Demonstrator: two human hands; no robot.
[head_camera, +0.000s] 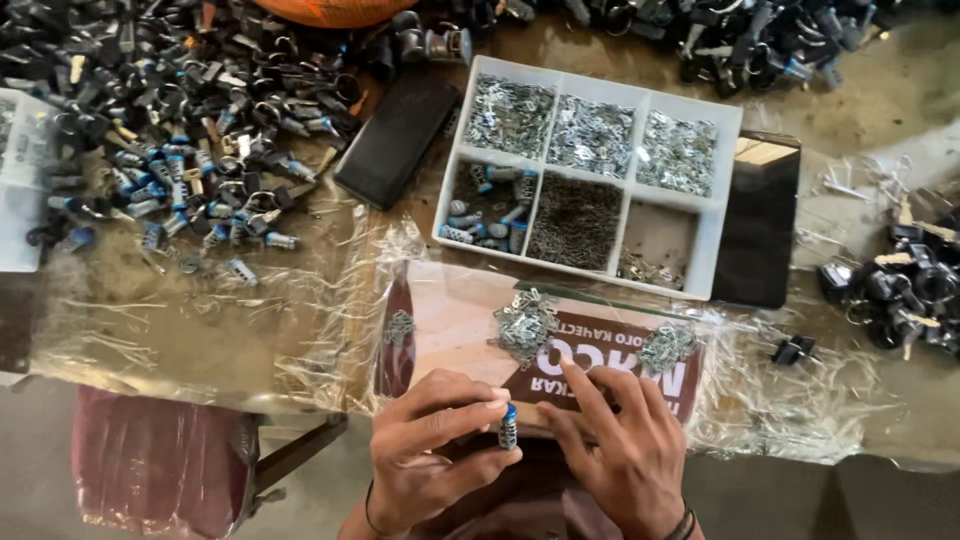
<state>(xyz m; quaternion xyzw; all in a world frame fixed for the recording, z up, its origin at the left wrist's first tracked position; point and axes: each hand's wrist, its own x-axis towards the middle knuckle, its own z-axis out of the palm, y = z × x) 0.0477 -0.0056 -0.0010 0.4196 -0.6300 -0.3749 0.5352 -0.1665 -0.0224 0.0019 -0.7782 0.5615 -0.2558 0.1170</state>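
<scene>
Head view, L to R. Far left: white tray (18, 215), part out of frame. Next, a pile (170, 120) of dark and blue-capped lock cylinders spread over the surface (880, 90). Clear plastic sheet (200, 320) covers the near edge. Black flat case (397, 137) lies angled just beside the pile.

Centre, low: left hand (435, 450) pinches a small cylinder (508, 428), metal body w/ blue cap, held upright betw. thumb and fingers, just off the near edge of the board (450, 320). Right hand (620, 450) is not closed on anything; index and middle fingertips press flat on the board's label, touching the cylinder side or just beside it; can't tell which.

Step, as judged: assy of one cylinder, small part being picked or fed in. Next move likely calls for a fine pinch on one clip from the clip heap (525, 325) near the fingers, w/ cylinder kept steady.

Packaging: board is tan w/ a dark red rectangular label (600, 375), white lettering, seen upside down, under plastic. Second clip heap (668, 347) sits on its right part. Behind: white 6-compartment box (590, 175); top row holds bright metal bits, lower left holds blue-capped cylinders, lower middle dark springs or pins, lower right nearly bare. Dark tablet (760, 225) under its right edge. Far right: black parts (905, 290).
</scene>
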